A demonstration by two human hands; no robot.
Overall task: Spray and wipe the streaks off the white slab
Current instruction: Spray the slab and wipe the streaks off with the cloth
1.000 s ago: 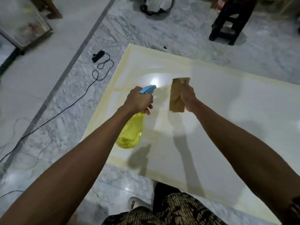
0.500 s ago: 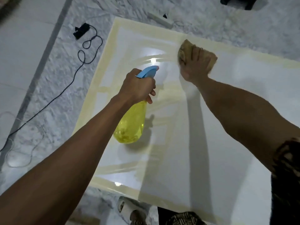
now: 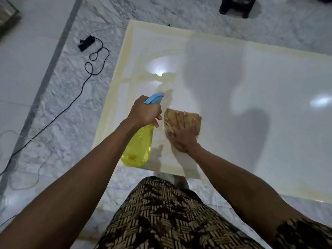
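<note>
We find the white slab [image 3: 251, 97] lying flat on the marble floor [image 3: 59, 97], filling the centre and right of the view, its near-left corner just ahead of the person's patterned garment [image 3: 161, 216]. Pale yellowish streaks [image 3: 125, 79] run along its left and far edges and cross the left part of the surface.

The left hand [image 3: 145, 113] is wrapped round the neck of a yellow spray bottle [image 3: 138, 150], fingers curled at the trigger beneath the blue nozzle [image 3: 154, 98], which points toward the far side. The bottle hangs tilted over the slab's near-left corner; we cannot tell whether its base touches the surface.

The right hand [image 3: 183, 133] lies flat, fingers straight and spread, pressing a tan cloth [image 3: 194, 121] onto the slab just right of the bottle. The cloth shows beyond the fingertips and to either side.

On the floor to the left, a black cable [image 3: 84, 83] loops away from a small black adapter [image 3: 86, 43]. At the far edge we note the legs of a dark stool [image 3: 235, 8].
</note>
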